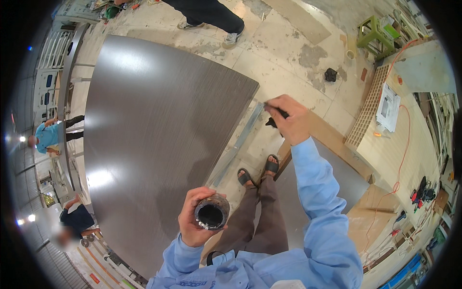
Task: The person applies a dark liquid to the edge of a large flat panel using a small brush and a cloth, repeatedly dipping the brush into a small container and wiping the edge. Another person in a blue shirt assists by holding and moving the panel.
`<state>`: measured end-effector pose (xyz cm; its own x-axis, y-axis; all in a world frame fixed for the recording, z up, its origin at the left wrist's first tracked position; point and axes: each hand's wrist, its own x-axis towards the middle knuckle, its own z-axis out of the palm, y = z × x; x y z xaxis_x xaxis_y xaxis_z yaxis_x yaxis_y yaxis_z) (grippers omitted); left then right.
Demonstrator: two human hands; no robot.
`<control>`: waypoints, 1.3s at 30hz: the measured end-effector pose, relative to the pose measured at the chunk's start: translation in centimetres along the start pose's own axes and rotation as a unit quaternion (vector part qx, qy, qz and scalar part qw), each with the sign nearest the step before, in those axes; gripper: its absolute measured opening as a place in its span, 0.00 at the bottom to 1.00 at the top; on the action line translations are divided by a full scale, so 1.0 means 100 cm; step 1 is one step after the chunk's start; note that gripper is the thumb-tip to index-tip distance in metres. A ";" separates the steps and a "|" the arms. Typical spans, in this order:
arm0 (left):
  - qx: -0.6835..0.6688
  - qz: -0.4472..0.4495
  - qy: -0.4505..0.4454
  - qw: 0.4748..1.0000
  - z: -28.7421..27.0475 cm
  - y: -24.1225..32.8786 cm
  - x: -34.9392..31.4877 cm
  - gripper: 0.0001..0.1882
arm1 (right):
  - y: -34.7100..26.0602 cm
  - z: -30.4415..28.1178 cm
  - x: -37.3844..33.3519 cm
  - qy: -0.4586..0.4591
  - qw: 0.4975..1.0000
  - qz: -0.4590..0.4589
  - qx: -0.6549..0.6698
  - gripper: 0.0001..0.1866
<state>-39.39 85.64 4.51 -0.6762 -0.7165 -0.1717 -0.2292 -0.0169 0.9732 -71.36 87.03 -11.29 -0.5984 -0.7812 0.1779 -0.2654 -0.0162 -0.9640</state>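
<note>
My left hand (191, 217) is wrapped round a dark, grimy, round pot (219, 202) with its open mouth facing up. White crumbs cling to the rim, and its inside is too dark to read. My right hand (290, 117) is stretched forward, its fingers closed on a small dark thing (283, 113) whose kind I cannot make out. The fingertips are close to the corner of a large dark wood-grain panel (163, 111) on my left. A narrow grey strip (243, 137) runs beside that panel's edge, its far end by my fingertips.
Another dark panel (317, 188) lies to my right. Beyond it stands a pale workbench (399, 144) with papers and a red cord. A green stool (375, 36) and a black crumpled lump (330, 74) are on the floor. One person walks at the far side; others are at left.
</note>
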 end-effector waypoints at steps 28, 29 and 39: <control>-0.024 0.019 0.001 1.000 -0.005 -0.009 -0.023 0.43 | -0.014 0.027 -0.042 0.058 0.998 0.010 -0.026 0.08; -0.027 0.021 0.002 0.999 -0.004 -0.009 -0.024 0.43 | -0.016 0.028 -0.045 0.041 0.999 0.002 -0.029 0.08; -0.028 0.010 0.001 1.000 -0.001 -0.007 -0.030 0.42 | -0.029 0.041 -0.071 0.088 0.994 0.060 -0.013 0.08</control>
<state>-37.16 87.72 4.40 -0.6795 -0.7179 -0.1510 -0.1757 -0.0406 0.9836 -63.20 90.07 -10.53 -0.7497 -0.6548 0.0962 -0.2029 0.0890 -0.9752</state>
